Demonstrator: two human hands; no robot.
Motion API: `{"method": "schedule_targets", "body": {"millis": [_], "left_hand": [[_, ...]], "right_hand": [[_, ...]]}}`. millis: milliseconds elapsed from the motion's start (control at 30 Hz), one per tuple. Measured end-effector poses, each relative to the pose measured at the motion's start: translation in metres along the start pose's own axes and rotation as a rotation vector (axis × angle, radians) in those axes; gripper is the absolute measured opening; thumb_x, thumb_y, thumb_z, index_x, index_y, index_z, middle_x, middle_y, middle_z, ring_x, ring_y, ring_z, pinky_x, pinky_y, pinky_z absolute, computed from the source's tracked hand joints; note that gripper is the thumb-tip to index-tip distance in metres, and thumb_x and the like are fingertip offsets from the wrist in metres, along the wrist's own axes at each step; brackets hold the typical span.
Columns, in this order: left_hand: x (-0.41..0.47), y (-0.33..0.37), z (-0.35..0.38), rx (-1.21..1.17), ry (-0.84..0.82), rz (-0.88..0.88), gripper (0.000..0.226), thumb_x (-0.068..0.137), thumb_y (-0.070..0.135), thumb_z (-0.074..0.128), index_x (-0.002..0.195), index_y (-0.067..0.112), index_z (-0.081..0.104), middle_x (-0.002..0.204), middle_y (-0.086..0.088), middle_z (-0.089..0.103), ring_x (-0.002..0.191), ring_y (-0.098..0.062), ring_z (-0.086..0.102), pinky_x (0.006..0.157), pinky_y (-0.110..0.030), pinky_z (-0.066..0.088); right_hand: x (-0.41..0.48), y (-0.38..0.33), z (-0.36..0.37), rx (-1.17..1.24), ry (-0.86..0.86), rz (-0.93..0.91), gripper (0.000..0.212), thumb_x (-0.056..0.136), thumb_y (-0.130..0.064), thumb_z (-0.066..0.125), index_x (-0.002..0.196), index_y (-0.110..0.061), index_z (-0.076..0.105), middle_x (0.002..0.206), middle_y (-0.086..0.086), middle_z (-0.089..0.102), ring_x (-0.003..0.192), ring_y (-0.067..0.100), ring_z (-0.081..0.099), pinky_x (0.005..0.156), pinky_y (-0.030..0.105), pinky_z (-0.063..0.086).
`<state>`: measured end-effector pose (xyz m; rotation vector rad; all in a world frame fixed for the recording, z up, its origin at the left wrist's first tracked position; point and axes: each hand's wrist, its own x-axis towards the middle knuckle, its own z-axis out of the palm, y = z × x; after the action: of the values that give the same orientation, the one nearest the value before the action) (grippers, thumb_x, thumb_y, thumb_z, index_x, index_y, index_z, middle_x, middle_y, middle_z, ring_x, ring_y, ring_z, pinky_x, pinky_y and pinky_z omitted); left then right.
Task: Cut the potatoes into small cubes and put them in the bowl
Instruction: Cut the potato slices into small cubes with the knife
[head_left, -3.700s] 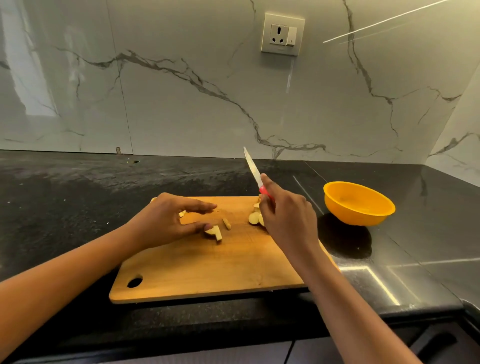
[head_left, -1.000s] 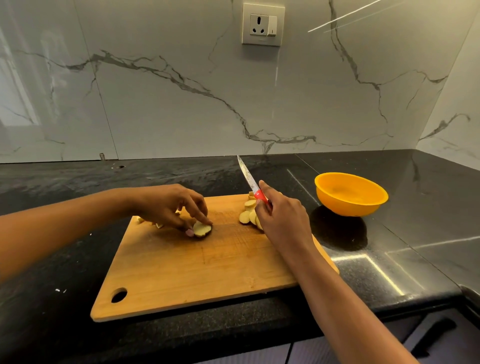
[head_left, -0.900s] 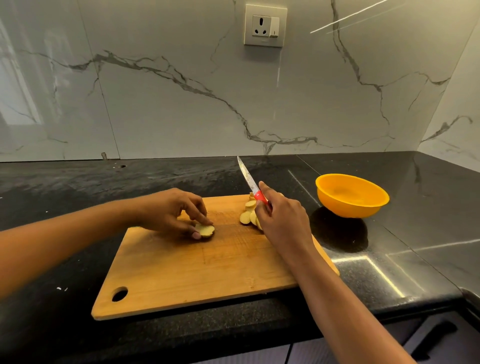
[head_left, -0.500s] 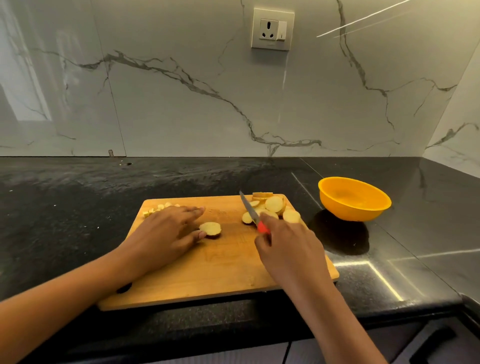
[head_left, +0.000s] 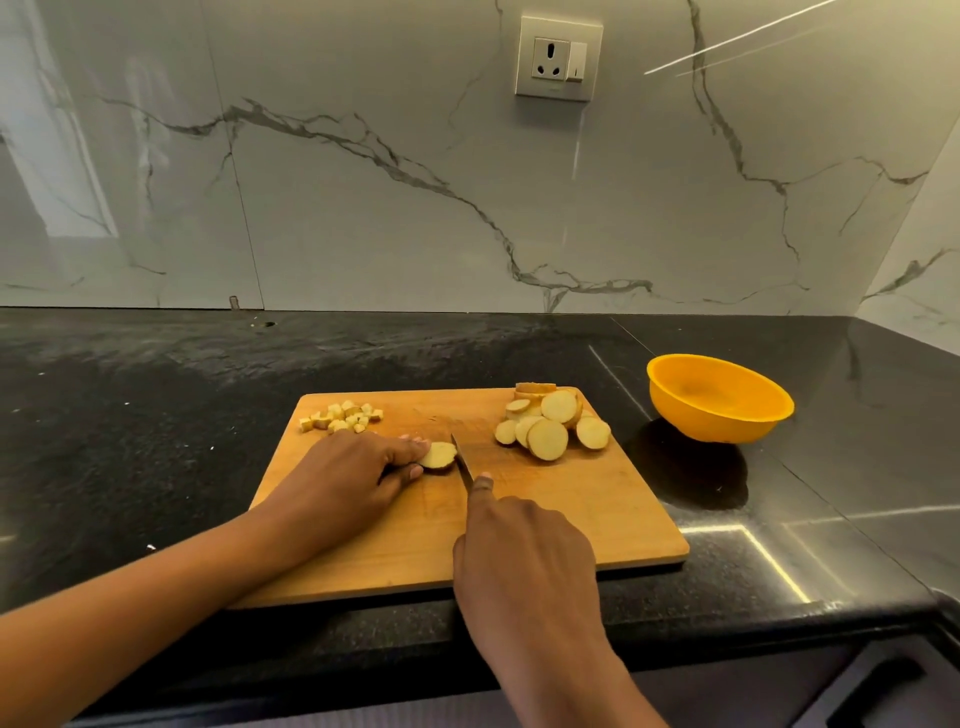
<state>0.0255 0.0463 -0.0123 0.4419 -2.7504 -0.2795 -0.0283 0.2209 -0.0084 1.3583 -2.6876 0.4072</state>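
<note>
A wooden cutting board (head_left: 597, 509) lies on the black counter. My left hand (head_left: 348, 478) holds a potato slice (head_left: 439, 456) flat on the board with its fingertips. My right hand (head_left: 524, 551) grips a knife (head_left: 462, 457), forefinger along the blade's back, with the blade set against the slice's right edge. The knife's handle is hidden in my fist. A pile of round potato slices (head_left: 550, 423) sits at the board's far right. Several small potato cubes (head_left: 343, 417) lie at its far left corner. The orange bowl (head_left: 719, 397) stands to the right of the board and looks empty.
The black stone counter (head_left: 156, 415) runs back to a marble wall with a power socket (head_left: 558, 57). The counter's front edge lies just below the board, and a cabinet handle (head_left: 883, 691) shows at the lower right.
My right hand brought the knife down from raised over the slice pile to the single slice. My left hand slid that slice toward the board's middle and steadied it. The camera tilted down.
</note>
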Motion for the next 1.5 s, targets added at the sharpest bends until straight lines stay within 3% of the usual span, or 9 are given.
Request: {"method": "schedule_targets", "body": {"millis": [100, 200, 333, 467, 567, 733, 867, 967, 1500], "left_hand": [[-0.001, 0.002, -0.002, 0.008, 0.002, -0.001, 0.039, 0.096, 0.036, 0.05, 0.134, 0.029, 0.048, 0.133, 0.015, 0.052, 0.109, 0.001, 0.055, 0.088, -0.008, 0.034], [0.001, 0.001, -0.003, -0.011, -0.006, 0.0, 0.042, 0.094, 0.039, 0.052, 0.135, 0.029, 0.047, 0.126, 0.013, 0.059, 0.071, 0.006, 0.055, 0.07, -0.005, 0.04], [0.004, -0.001, -0.004, -0.031, 0.011, 0.045, 0.038, 0.092, 0.037, 0.055, 0.128, 0.027, 0.054, 0.126, 0.014, 0.058, 0.098, 0.002, 0.06, 0.08, -0.005, 0.04], [0.004, 0.0, -0.005, -0.001, 0.009, 0.07, 0.037, 0.092, 0.038, 0.054, 0.127, 0.026, 0.055, 0.127, 0.015, 0.057, 0.105, -0.001, 0.06, 0.089, -0.012, 0.045], [0.002, -0.005, -0.002, 0.029, 0.025, 0.119, 0.041, 0.093, 0.04, 0.051, 0.132, 0.027, 0.047, 0.133, 0.014, 0.051, 0.12, 0.004, 0.047, 0.097, -0.008, 0.032], [-0.006, -0.02, -0.008, 0.052, -0.098, 0.358, 0.064, 0.09, 0.068, 0.014, 0.136, 0.029, 0.035, 0.141, 0.012, 0.041, 0.129, 0.011, 0.028, 0.105, -0.002, 0.013], [-0.002, -0.04, -0.025, 0.101, -0.323, 0.538, 0.065, 0.091, 0.066, 0.015, 0.146, 0.032, 0.014, 0.153, 0.017, 0.006, 0.138, 0.013, -0.006, 0.109, -0.005, -0.006], [0.005, -0.05, -0.034, 0.166, -0.493, 0.56, 0.07, 0.086, 0.072, 0.015, 0.144, 0.039, -0.008, 0.147, 0.031, -0.02, 0.136, 0.012, -0.017, 0.107, -0.006, -0.016], [0.015, -0.062, -0.03, 0.179, -0.52, 0.636, 0.071, 0.086, 0.073, 0.02, 0.143, 0.045, -0.013, 0.147, 0.035, -0.017, 0.138, 0.011, -0.015, 0.108, -0.009, -0.016]], "right_hand": [[0.001, 0.001, 0.0, 0.001, 0.008, 0.008, 0.053, 0.102, -0.021, 0.033, 0.15, -0.013, 0.015, 0.111, 0.001, 0.057, 0.096, 0.02, 0.056, 0.047, 0.023, 0.022], [0.002, 0.003, -0.001, 0.004, 0.021, 0.006, 0.052, 0.102, -0.023, 0.034, 0.15, -0.015, 0.016, 0.111, 0.0, 0.056, 0.096, 0.018, 0.055, 0.051, 0.025, 0.029], [0.001, 0.002, -0.001, 0.002, 0.031, -0.012, 0.053, 0.102, -0.023, 0.033, 0.151, -0.017, 0.014, 0.109, -0.001, 0.056, 0.093, 0.017, 0.054, 0.054, 0.026, 0.029], [0.005, 0.004, -0.001, -0.01, 0.021, 0.019, 0.053, 0.102, -0.022, 0.033, 0.151, -0.017, 0.014, 0.11, 0.0, 0.057, 0.093, 0.017, 0.055, 0.048, 0.023, 0.024], [0.005, 0.002, -0.003, -0.013, 0.008, 0.006, 0.053, 0.102, -0.022, 0.033, 0.151, -0.016, 0.014, 0.111, 0.0, 0.057, 0.093, 0.018, 0.055, 0.048, 0.023, 0.024], [-0.001, 0.009, -0.005, 0.01, 0.083, -0.006, 0.054, 0.102, -0.024, 0.031, 0.151, -0.021, 0.009, 0.112, -0.002, 0.057, 0.083, 0.014, 0.049, 0.057, 0.025, 0.033], [-0.008, 0.007, -0.003, 0.052, 0.1, -0.034, 0.053, 0.103, -0.028, 0.029, 0.151, -0.025, 0.007, 0.11, -0.006, 0.056, 0.089, 0.013, 0.054, 0.065, 0.027, 0.038], [-0.011, 0.009, -0.004, 0.081, 0.123, -0.024, 0.053, 0.102, -0.032, 0.028, 0.151, -0.027, 0.007, 0.108, -0.01, 0.055, 0.088, 0.01, 0.053, 0.068, 0.025, 0.041], [-0.007, -0.005, 0.001, -0.006, 0.062, -0.041, 0.053, 0.103, -0.027, 0.03, 0.151, -0.024, 0.009, 0.108, -0.006, 0.056, 0.089, 0.013, 0.053, 0.068, 0.026, 0.04]]}}
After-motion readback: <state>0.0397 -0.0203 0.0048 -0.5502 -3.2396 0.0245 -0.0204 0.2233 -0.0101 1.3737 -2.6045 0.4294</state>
